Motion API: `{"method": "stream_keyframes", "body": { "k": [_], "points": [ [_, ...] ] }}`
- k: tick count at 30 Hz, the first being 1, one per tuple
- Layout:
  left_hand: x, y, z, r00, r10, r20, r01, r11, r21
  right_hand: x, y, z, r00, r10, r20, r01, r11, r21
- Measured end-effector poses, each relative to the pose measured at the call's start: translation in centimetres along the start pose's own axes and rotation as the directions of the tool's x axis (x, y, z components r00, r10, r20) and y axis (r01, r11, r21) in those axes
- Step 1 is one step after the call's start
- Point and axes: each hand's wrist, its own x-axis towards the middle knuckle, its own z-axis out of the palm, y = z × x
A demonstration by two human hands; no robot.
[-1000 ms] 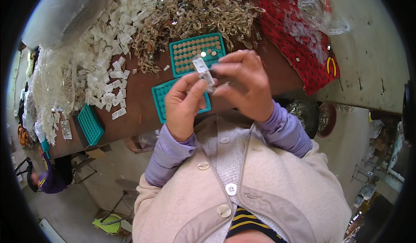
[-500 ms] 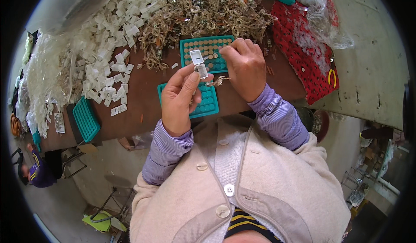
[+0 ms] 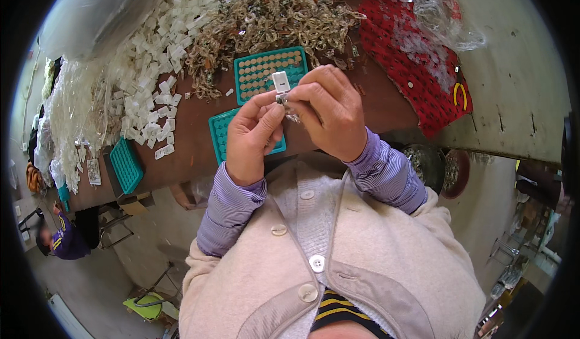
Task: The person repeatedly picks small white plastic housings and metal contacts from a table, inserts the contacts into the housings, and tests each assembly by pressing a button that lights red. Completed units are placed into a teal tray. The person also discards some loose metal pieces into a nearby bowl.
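Bordering the hands: near edge of the brown table (image 3: pixel 393 106) runs beneath both wrists; tabletop shows to the right of the right hand, as far as a red cloth (image 3: pixel 386 43) with yellow-handled pliers (image 3: pixel 460 96).
Far side: heap of tan bands (image 3: pixel 266 28) beyond both hands; white box heap (image 3: pixel 163 115) left of the left hand, well apart.
Left hand (image 3: pixel 255 135): thumb and fingers closed on the small box.
Right hand (image 3: pixel 331 112): fingers bent, tips against the box; cannot tell what they pinch.
Small box (image 3: pixel 281 82): white, lid raised, dark slot in it, held between both hands' fingertips.
Upper green tray (image 3: pixel 295 71): just beyond the fingertips, rows of tan discs (image 3: pixel 252 78), some pockets bare.
Lower green tray (image 3: pixel 222 135): partly under the left hand, green pockets.
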Motion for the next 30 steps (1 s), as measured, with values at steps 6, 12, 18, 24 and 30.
{"method": "stream_keyframes", "body": {
  "k": [6, 12, 18, 24, 30],
  "points": [
    [-0.4, -0.1, 1.1, 0.992, 0.125, 0.015, -0.125, 0.963, 0.239, -0.8, -0.6, -0.7, 0.995, 0.092, 0.04, -0.095, 0.992, 0.083],
    [-0.1, 0.0, -0.3, 0.993, 0.033, 0.117, -0.046, 0.993, 0.111, -0.8, -1.2, 0.3, 0.998, 0.064, 0.025, -0.066, 0.993, 0.094],
    [0.2, 0.4, -2.5, 0.996, 0.02, -0.084, -0.019, 1.0, 0.008, 0.2, 0.4, 2.6, 0.926, 0.373, 0.053, -0.371, 0.879, 0.3],
    [0.1, 1.0, -3.8, 0.992, 0.002, -0.129, -0.008, 0.999, -0.051, 0.3, 2.7, 4.8, 0.971, 0.12, 0.207, -0.073, 0.972, -0.224],
    [-0.3, 0.9, -2.3, 0.99, 0.09, -0.11, -0.083, 0.995, 0.061, 0.4, 1.4, 3.6, 0.985, 0.109, 0.134, -0.108, 0.994, -0.014]
  ]
}}
